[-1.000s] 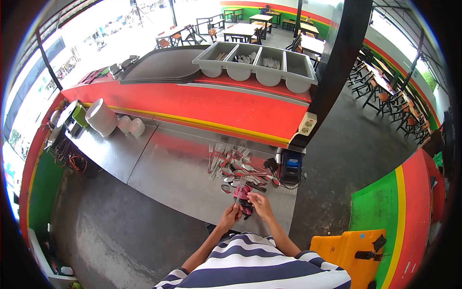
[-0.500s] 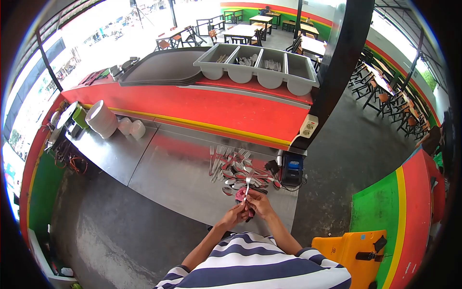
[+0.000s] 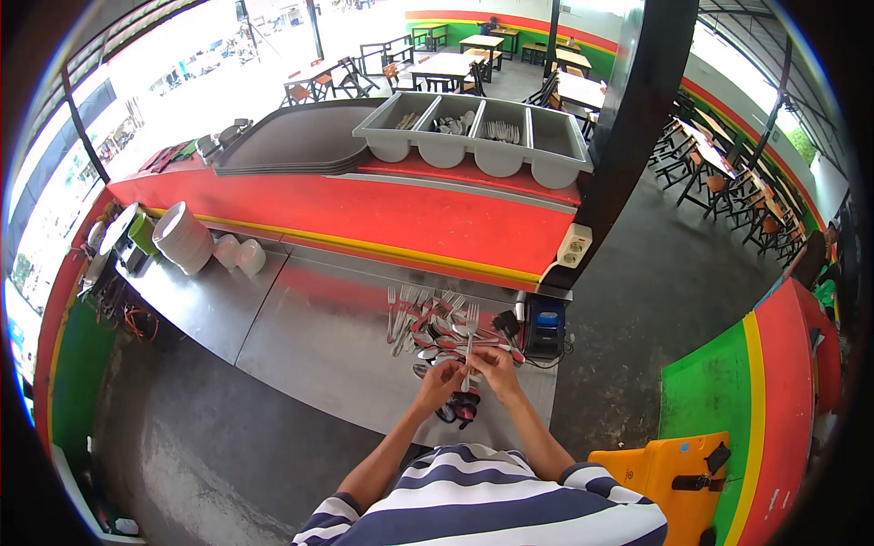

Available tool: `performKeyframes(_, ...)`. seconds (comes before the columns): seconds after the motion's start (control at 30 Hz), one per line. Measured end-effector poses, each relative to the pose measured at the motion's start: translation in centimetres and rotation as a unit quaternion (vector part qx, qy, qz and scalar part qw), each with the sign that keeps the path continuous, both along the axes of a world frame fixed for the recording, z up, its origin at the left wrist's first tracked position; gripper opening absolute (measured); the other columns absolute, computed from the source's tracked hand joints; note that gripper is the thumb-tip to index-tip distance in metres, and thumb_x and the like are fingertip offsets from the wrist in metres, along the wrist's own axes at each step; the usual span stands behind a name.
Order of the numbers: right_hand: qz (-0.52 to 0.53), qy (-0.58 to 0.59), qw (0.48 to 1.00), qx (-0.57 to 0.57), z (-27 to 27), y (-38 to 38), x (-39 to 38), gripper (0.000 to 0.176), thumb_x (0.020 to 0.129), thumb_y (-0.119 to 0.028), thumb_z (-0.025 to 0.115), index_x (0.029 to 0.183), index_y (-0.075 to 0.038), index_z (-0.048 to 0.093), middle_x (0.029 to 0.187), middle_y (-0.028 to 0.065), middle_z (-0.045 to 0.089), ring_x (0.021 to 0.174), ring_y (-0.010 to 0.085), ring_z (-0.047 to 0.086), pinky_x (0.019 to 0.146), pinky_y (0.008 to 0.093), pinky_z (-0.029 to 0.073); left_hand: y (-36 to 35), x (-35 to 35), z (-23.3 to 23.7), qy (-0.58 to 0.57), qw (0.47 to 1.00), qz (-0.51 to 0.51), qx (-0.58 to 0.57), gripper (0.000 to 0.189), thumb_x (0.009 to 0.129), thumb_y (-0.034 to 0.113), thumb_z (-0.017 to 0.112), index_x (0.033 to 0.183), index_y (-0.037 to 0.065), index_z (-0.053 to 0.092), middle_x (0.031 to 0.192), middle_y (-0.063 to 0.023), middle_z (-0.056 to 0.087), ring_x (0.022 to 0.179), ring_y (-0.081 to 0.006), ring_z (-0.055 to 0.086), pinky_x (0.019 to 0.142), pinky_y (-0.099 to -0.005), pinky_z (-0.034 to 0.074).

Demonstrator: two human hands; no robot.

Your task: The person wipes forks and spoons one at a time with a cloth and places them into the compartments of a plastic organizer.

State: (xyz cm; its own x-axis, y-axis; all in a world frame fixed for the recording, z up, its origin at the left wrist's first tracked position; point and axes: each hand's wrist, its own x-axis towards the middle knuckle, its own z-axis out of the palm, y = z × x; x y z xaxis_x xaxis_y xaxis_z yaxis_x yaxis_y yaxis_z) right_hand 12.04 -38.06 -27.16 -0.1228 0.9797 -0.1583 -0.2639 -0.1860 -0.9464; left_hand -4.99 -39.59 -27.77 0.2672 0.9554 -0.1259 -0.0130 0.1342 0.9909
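Observation:
A fork (image 3: pixel 471 329) stands tines-up between my two hands, in front of the cutlery pile. On its left side, my left hand (image 3: pixel 442 380) is closed, with fingertips pinching the handle. From the right, my right hand (image 3: pixel 493 368) pinches the same handle a little higher. Below the fork hangs a dark and pink cloth (image 3: pixel 458 411), partly hidden by the fork and fingers. Just beyond my hands, many loose forks and spoons (image 3: pixel 423 318) lie on the steel counter (image 3: pixel 319 328).
A black and blue device (image 3: pixel 546 328) stands right of the pile. Above, a grey cutlery holder (image 3: pixel 391 144) and stacked trays (image 3: pixel 296 136) rest on the red ledge (image 3: pixel 364 218). White bowls (image 3: pixel 182 238) stand at left. A black post (image 3: pixel 628 136) rises at right.
My hands have risen slightly with the fork and spread a little apart around its handle. The cloth, earlier bunched behind my fingers, now shows below them. The view has shifted slightly.

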Motion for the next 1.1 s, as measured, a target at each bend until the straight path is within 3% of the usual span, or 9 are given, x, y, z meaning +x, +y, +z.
performKeyframes(0.37, -0.079, -0.145, 0.969, 0.185, 9.9, 9.4, 2.1, 0.023, 0.088, -0.018, 0.072, 0.099, 0.002, 0.070, 0.076, 0.0002, 0.065, 0.068, 0.0045, 0.058, 0.062, 0.0216, 0.046, 11.4, 1.8, 8.7, 0.043, 0.988, -0.023, 0.147, 0.029, 0.095, 0.028, 0.064, 0.097, -0.001, 0.064, 0.071, 0.0018, 0.059, 0.067, -0.0049, 0.051, 0.059, -0.0235, 0.042)
performKeyframes(0.4, -0.085, -0.081, 0.979, 0.164, 11.8, 9.7, 1.8, 0.024, 0.088, -0.019, 0.072, 0.101, 0.002, 0.070, 0.075, 0.0006, 0.065, 0.070, 0.0052, 0.059, 0.062, 0.0219, 0.045, 12.0, 1.9, 10.5, 0.048, 0.987, -0.021, 0.154, 0.030, 0.095, 0.029, 0.065, 0.095, -0.001, 0.064, 0.070, 0.0011, 0.060, 0.065, -0.0052, 0.051, 0.058, -0.0236, 0.041)
performKeyframes(0.5, -0.104, -0.133, 0.959, 0.227, 14.6, 12.5, 2.3, 0.025, 0.089, -0.017, 0.071, 0.099, 0.005, 0.069, 0.083, 0.0059, 0.071, 0.075, 0.0085, 0.064, 0.066, 0.0234, 0.049, 14.2, 2.9, 14.4, 0.040, 0.980, -0.005, 0.197, 0.029, 0.095, 0.026, 0.064, 0.092, -0.002, 0.064, 0.068, -0.0003, 0.060, 0.062, -0.0057, 0.051, 0.057, -0.0237, 0.041)
performKeyframes(0.63, -0.125, -0.151, 0.943, 0.270, 18.9, 15.9, 2.7, 0.024, 0.089, -0.018, 0.070, 0.099, 0.004, 0.070, 0.082, 0.0059, 0.071, 0.074, 0.0083, 0.064, 0.065, 0.0244, 0.049, 18.7, 3.6, 18.0, 0.047, 0.963, -0.006, 0.264, 0.025, 0.096, 0.023, 0.063, 0.090, -0.002, 0.064, 0.069, -0.0012, 0.062, 0.064, -0.0063, 0.055, 0.058, -0.0236, 0.043)
performKeyframes(0.77, -0.174, -0.179, 0.882, 0.399, 21.3, 21.7, 3.5, 0.023, 0.089, -0.019, 0.070, 0.096, 0.003, 0.071, 0.077, 0.0065, 0.071, 0.066, 0.0094, 0.064, 0.061, 0.0258, 0.050, 23.3, 4.5, 22.1, 0.058, 0.950, -0.005, 0.305, 0.025, 0.095, 0.023, 0.064, 0.091, -0.002, 0.065, 0.071, -0.0030, 0.064, 0.065, -0.0081, 0.058, 0.060, -0.0243, 0.046)
performKeyframes(0.97, -0.212, -0.224, 0.840, 0.446, 27.0, 27.3, 4.9, 0.023, 0.084, -0.021, 0.074, 0.092, 0.001, 0.072, 0.076, 0.0092, 0.071, 0.066, 0.0117, 0.066, 0.059, 0.0270, 0.051, 28.8, 6.3, 28.0, 0.155, 0.914, 0.066, 0.368, 0.032, 0.090, 0.030, 0.067, 0.092, -0.002, 0.069, 0.072, -0.0083, 0.068, 0.062, -0.0133, 0.063, 0.058, -0.0303, 0.048)
performKeyframes(1.1, -0.218, -0.261, 0.819, 0.462, 28.6, 31.1, 6.2, 0.024, 0.082, -0.022, 0.075, 0.094, -0.001, 0.072, 0.078, 0.0095, 0.072, 0.066, 0.0126, 0.066, 0.059, 0.0274, 0.051, 32.7, 7.2, 29.7, 0.200, 0.884, 0.059, 0.418, 0.030, 0.089, 0.029, 0.068, 0.090, -0.001, 0.070, 0.076, -0.0108, 0.070, 0.065, -0.0160, 0.066, 0.061, -0.0320, 0.051)
